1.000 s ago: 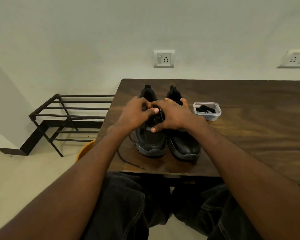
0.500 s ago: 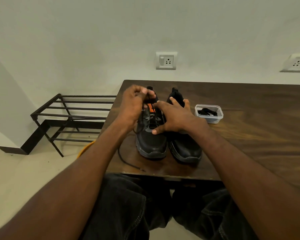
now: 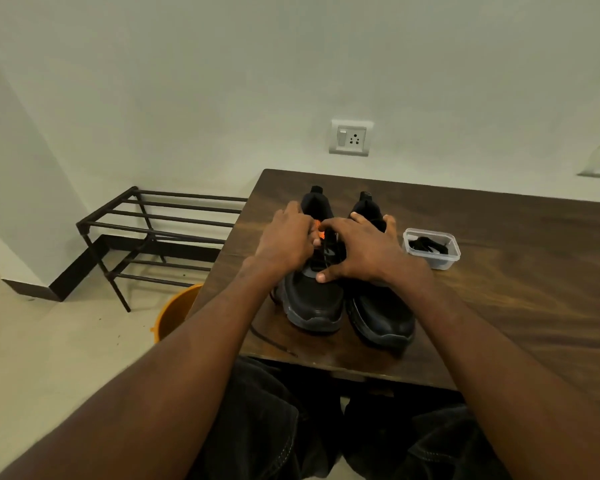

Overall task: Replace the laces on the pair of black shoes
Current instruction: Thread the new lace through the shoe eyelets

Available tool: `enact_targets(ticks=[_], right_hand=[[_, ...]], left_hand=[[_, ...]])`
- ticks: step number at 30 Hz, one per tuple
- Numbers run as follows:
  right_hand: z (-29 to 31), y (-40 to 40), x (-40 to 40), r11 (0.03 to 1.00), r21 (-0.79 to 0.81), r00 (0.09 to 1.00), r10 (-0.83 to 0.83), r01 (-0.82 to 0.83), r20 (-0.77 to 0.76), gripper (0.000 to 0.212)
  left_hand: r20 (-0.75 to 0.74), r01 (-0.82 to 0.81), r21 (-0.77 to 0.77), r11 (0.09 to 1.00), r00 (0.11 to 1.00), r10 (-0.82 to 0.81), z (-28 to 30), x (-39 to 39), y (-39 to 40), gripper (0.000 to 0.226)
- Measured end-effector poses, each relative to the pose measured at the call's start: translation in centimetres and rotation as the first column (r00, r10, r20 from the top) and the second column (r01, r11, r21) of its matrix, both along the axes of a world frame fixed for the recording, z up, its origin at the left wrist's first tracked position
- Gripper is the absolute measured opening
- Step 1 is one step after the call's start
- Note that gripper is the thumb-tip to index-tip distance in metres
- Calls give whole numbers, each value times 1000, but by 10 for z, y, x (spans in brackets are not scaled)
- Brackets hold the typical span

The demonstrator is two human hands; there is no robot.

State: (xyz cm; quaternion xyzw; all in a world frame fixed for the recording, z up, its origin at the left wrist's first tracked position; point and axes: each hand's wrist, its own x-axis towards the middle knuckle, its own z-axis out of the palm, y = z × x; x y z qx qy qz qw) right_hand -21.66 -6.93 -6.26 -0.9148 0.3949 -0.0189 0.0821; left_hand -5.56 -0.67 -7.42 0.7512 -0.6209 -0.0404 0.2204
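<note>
The brown table [image 3: 499, 271] is the biggest thing here, and everything is told from the left shoe [image 3: 314, 299], which stands near the table's front left corner.

The left shoe points its toe at the person and its heel at the wall, so its long way runs from near to far. The right shoe [image 3: 381, 313] stands just beside it on the right, touching or almost touching, and lies the same way.

Both hands are right on top of the left shoe, over its laced middle part. The left hand [image 3: 286, 240] comes at it from the left side with fingers curled down. It seems to pinch something at the eyelets, but I cannot tell for sure what. The right hand [image 3: 357, 251] reaches across the right shoe. Its fingers spread wide, the thumb presses the left shoe's front, and the fingertips rest near the tongue, where a bit of orange [image 3: 318, 228] shows.

A loose black lace [image 3: 271, 341] trails on the table in front of the left shoe, to its left.

A small clear box [image 3: 432, 249] with black laces inside sits on the far side of the right shoe, well apart from the left shoe. The right hand is nearer to that box, so I think it would fetch a lace.
</note>
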Motion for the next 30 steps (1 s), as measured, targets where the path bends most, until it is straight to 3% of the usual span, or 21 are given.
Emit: enact_targets(ticks=[1,2,3,4,5,6,7,8,10,12,14,16,17,19,21,23,26,28,29,30], right_hand=[[-1,1,-1,1000,3,1000,-2,2,11,102],[1,0,0,1000,5,1000,-3,3,12,102],[2,1,0,1000,14,1000,-10,10,13,103],[2,1,0,1000,20,1000,-18,18,14,104],[3,0,1,1000,16,1000,-14,14,19,104],[1,-1,1,1000,14,1000,-13,13,20,104],[0,-1,1,1000,11,1000,-11,11,17,103],[0,-1,1,1000,7,1000,-7,7,11,103],[-2,-1,1,1000,-3,1000,-5,5,12,103],[-2,-1,1,1000,3,1000,-11,11,16,103],[-1,-1,2,1000,9,1000,-18,18,10,104],[0,0,2,1000,15,1000,-25,25,6,104],[0,1,2,999,24,1000,-29,29,8,104],[0,1,1,998,57,999,-42,41,24,103],[1,2,1,995,91,998,-53,50,33,102],[1,2,1,993,107,997,-60,56,40,102],[2,1,1,991,119,997,-66,60,40,102],[3,-1,0,990,123,997,-69,63,42,101],[3,-2,0,990,124,997,-69,63,45,100],[3,-2,0,990,124,996,-70,63,50,100]], left_hand=[[3,-38,-4,999,999,38,2,0,-1,13],[-92,-83,-47,995,993,78,7,2,-2,16],[-284,-115,-107,988,955,80,12,4,-1,17],[-542,-133,-184,974,840,12,18,5,0,19],[-763,-176,-251,952,641,-83,24,7,2,21],[-880,-211,-269,940,451,-151,28,7,5,23],[-908,-219,-263,940,384,-165,28,8,7,22],[-882,-207,-235,950,455,-119,27,8,9,18],[-636,-134,-177,975,772,-9,13,11,8,7],[-386,7,-88,996,921,-40,-1,12,5,4],[-221,99,-1,995,970,-97,-10,9,2,8],[-157,70,-11,997,985,-71,-12,4,1,7],[-191,46,-34,998,980,-52,-11,3,0,1],[-322,-42,-60,997,946,21,-8,2,-1,17],[-481,-164,-70,984,870,110,-2,3,-1,22],[-679,-273,-37,961,713,176,3,4,-1,20],[-951,-308,63,949,271,151,15,-1,5,23],[-996,-295,71,953,29,83,21,4,9,31],[-996,-273,85,958,-7,87,22,8,11,31],[-990,-246,112,963,54,129,20,13,11,26]])
